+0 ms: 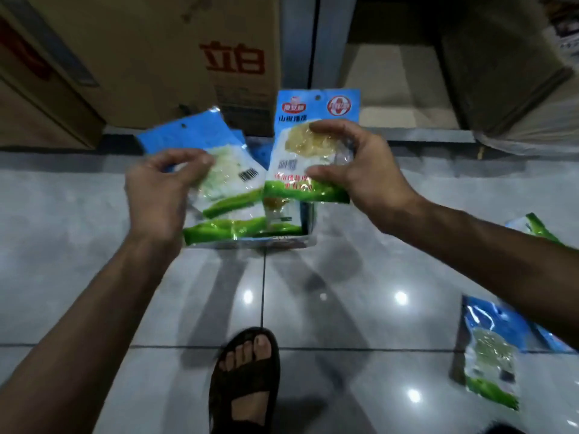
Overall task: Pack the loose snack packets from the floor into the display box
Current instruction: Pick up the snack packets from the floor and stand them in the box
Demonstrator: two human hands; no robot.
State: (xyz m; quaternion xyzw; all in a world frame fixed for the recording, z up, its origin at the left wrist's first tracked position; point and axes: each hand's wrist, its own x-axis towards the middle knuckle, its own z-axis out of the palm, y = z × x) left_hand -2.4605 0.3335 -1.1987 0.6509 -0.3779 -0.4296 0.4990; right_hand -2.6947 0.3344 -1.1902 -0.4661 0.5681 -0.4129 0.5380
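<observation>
- The right hand [360, 167] is curled round an upright snack packet [294, 145], thumb on the lower front and fingers across the pale contents, with the printed face toward the camera.
- The left hand [156, 195] pinches a second, tilted packet [232, 164] between thumb and fingertips; its barcode side is showing.
- Both packets are held just above the display box [308, 219], which sits on the floor and is largely hidden by them. Green packet ends [238, 228] show inside it.
- Two loose packets lie on the glossy grey floor [78, 245] to the right, one near [488, 349] and one farther off [532, 227].
- A cardboard carton [156, 51] stands behind the box, and a sandalled foot [247, 371] is below it.
</observation>
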